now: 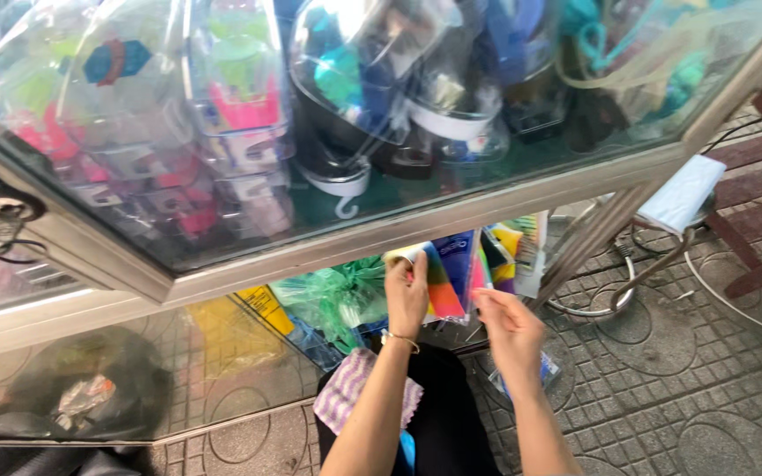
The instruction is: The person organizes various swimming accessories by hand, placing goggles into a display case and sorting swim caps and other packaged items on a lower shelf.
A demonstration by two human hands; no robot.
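The left hand [406,295] is pinched shut on the top edge of a rainbow-striped packet [441,284], fingers curled over it, holding it just under the metal frame [451,227] of a glass display cabinet [222,211]. The right hand [511,328] sits at about 4 o'clock from the packet, fingers loosely apart and not gripping anything as far as the view shows, though something clear and blue, maybe a plastic sleeve [544,370], lies right beneath the wrist, hard to tell.

Things that could go sideways: the packet is held by one edge only, so a slack pinch could let it slide out onto the paved ground [690,370]. It's also right up against other colourful packets [500,256] hanging at 2 o'clock, so a tug might drag those neighbours loose. And the knuckles are close to the frame's underside, so knocking it looks easy.

Containers: the glass cabinet, up at 12 o'clock, is stuffed with helmets in clear plastic wrap [363,79], pink, black and white ones. A green plastic bag [337,295] sits at 9 o'clock from the left hand, knotted, contents not readable. Further out at 8 o'clock, a dark bin [90,388] behind glass holds crumpled rubbish.
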